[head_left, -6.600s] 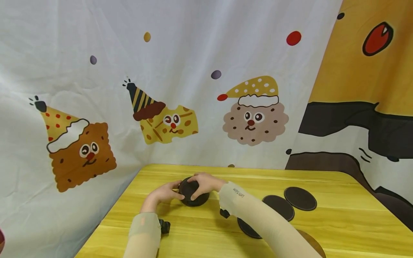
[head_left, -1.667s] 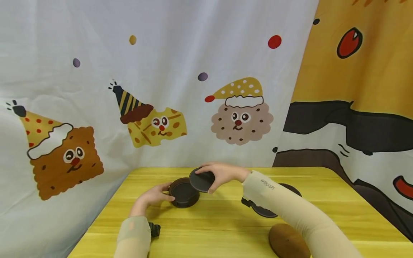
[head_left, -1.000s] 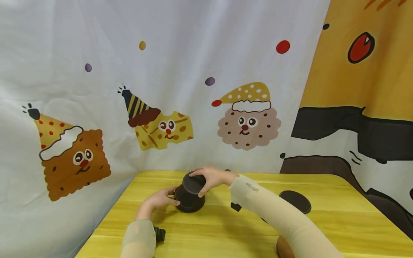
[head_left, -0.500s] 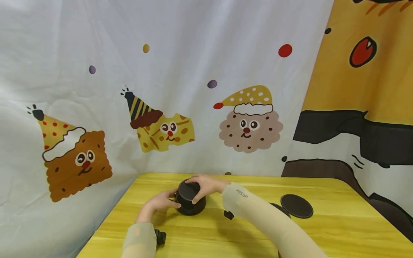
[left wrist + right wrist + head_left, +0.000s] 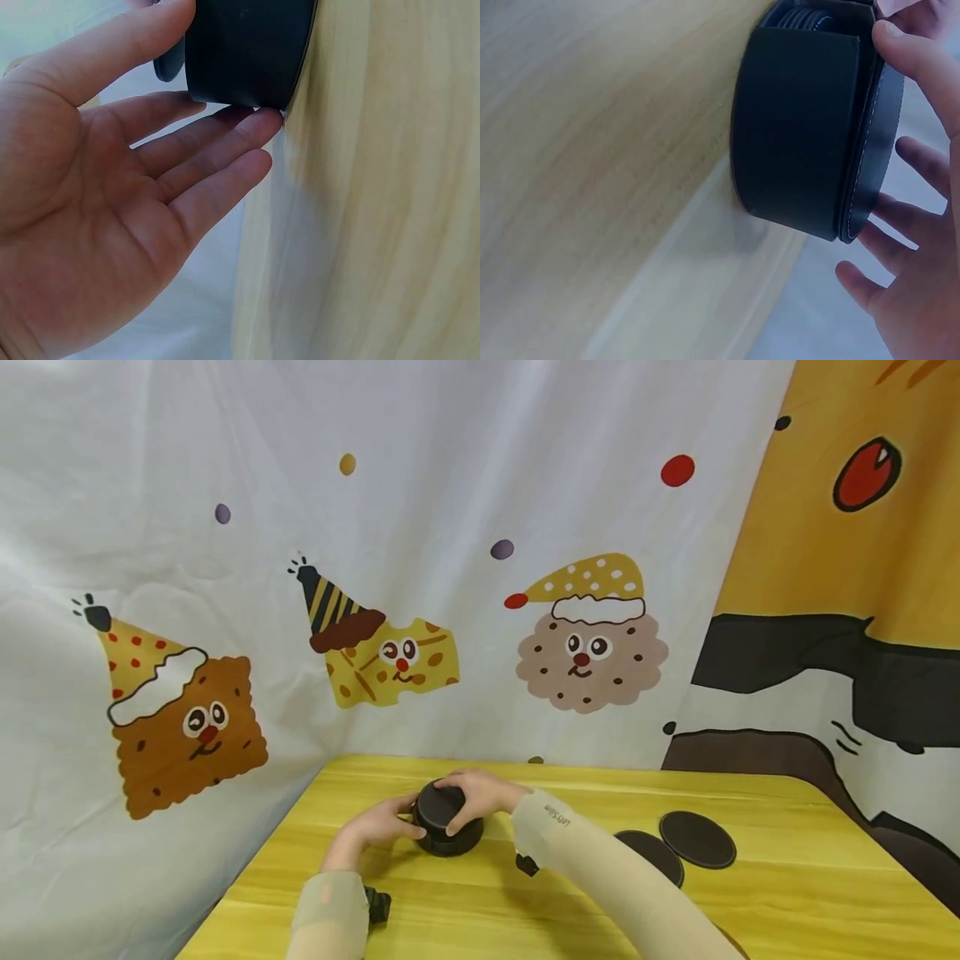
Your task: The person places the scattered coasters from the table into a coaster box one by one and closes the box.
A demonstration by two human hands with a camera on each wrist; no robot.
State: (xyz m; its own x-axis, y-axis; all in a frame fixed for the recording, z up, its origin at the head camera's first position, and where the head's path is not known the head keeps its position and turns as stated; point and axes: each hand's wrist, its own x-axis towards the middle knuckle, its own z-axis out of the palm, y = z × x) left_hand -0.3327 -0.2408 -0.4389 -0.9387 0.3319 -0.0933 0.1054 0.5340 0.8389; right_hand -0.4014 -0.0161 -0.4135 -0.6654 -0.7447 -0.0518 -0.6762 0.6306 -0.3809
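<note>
In the head view, a round black coaster holder stands on the table, its mouth facing up. My left hand grips its left side, and in the left wrist view the fingers touch the black wall. My right hand pinches a black coaster by its edge over the mouth. The right wrist view shows this coaster's stitched edge at the holder's rim, with my thumb on it. Several stacked coasters show inside through the notch in the wall.
Two more black coasters lie flat on the right of the yellow wood-grain table, one partly behind my right sleeve. A brown edge peeks out below the sleeve. A printed curtain hangs behind the table.
My right hand has brought the coaster leftward and down, from beside the uncovered holder to over its mouth. My left hand has stayed at the holder's side.
</note>
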